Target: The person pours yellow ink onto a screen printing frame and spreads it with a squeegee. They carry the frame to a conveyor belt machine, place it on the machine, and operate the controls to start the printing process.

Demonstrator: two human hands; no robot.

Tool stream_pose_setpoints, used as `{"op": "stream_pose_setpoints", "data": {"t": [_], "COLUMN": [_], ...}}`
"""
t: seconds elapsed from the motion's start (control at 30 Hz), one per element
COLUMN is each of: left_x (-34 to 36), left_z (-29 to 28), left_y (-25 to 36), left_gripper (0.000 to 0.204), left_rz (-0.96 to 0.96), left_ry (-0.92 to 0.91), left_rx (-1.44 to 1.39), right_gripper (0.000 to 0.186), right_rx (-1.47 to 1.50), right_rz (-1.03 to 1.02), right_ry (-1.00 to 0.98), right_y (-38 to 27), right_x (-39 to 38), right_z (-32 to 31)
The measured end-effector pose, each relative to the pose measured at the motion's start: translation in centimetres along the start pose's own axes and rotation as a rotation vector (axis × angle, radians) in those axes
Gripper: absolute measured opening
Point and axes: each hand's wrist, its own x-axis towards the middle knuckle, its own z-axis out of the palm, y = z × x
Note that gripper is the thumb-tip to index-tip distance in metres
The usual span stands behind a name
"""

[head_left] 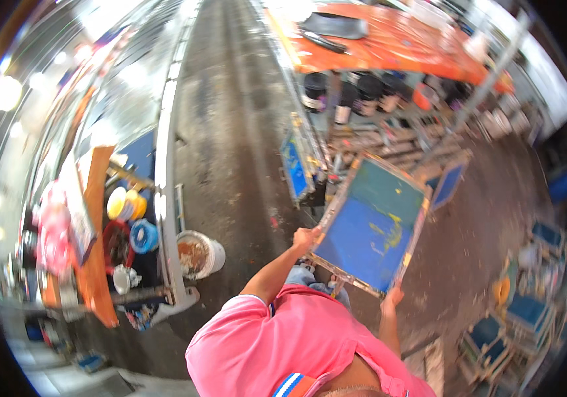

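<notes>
Held out in front of me is a screen printing frame (356, 231), tilted, with wooden edges and a mesh that is blue in the lower part and dark green in the upper part. Yellowish smears mark the mesh. My left hand (306, 239) is closed on its left edge near the lower corner. On the lower right corner, my right hand (392, 299) is also closed, its fingers partly hidden by the frame. Beyond the left edge, a smaller blue screen frame (295, 164) leans upright; another blue screen (449, 184) shows behind the right edge.
A long table (168, 165) runs along the left, with a white bucket (212, 255) beside it. An orange-covered table (402, 43) stands ahead, dark tubs (368, 86) beneath it. Several screen frames (528, 311) are stacked at the right. A floor aisle (230, 99) runs between the tables.
</notes>
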Motion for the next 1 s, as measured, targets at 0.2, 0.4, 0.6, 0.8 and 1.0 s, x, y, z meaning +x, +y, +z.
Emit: {"op": "stream_pose_setpoints", "data": {"t": [0.2,0.4,0.6,0.8,1.0], "left_x": [-3.8,-11.6,-24.0,-28.5,-26.1], "left_z": [-0.5,-2.0,-1.8,0.2,-0.5], "left_y": [-0.1,-10.5,-22.6,-29.1,-28.9], "left_gripper": [0.048,0.05,0.062,0.05,0.046], "left_rz": [0.103,-0.057,-0.612,-0.632,-0.558], "left_ry": [0.272,0.255,0.073,0.138,0.096], "left_rx": [0.203,0.288,0.373,0.163,0.238], "right_gripper": [0.056,0.061,0.07,0.072,0.063], "right_rx": [0.019,-0.005,0.021,0.02,-0.259], "right_rz": [0.146,0.332,0.479,0.524,0.386], "right_ry": [-0.128,-0.317,-0.475,-0.54,-0.481], "right_y": [2.2,8.2,8.7,7.6,6.4], "right_x": [7.1,16.5,17.1,16.4,16.7], "right_z": [2.3,2.9,2.6,3.0,3.2]}}
